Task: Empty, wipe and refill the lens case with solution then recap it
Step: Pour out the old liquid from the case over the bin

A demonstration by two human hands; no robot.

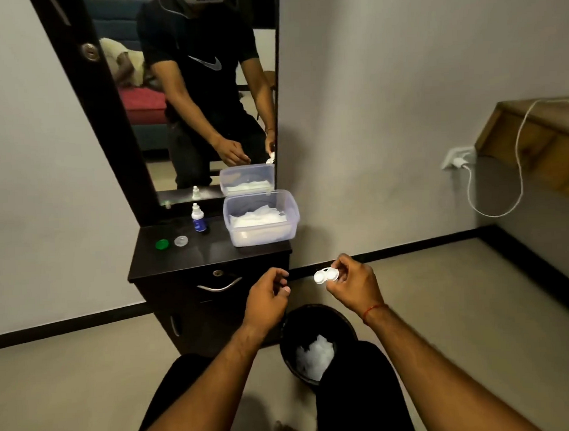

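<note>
Home bedroom: dressing-table mirror (186, 89) reflects a bed (141, 106); waste bin (315, 344) on floor, charger in wall socket (458, 157).

Mirror (186, 89): tall, dark frame, on the wall behind the table (213, 249); reflects a bed (141, 106).
Charger (461, 162): in wall socket; white cable (495, 215) loops up to wooden shelf (541, 145).
Drawer handle (219, 286): curved metal, table front.

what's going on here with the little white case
A person's right hand pinches the uncapped lens case above a black bin that has crumpled tissue in it. The left hand holds nothing beside it. A green cap and a clear cap lie on the dresser near the solution bottle and an open tub of tissues. The case is not yet recapped.
</note>
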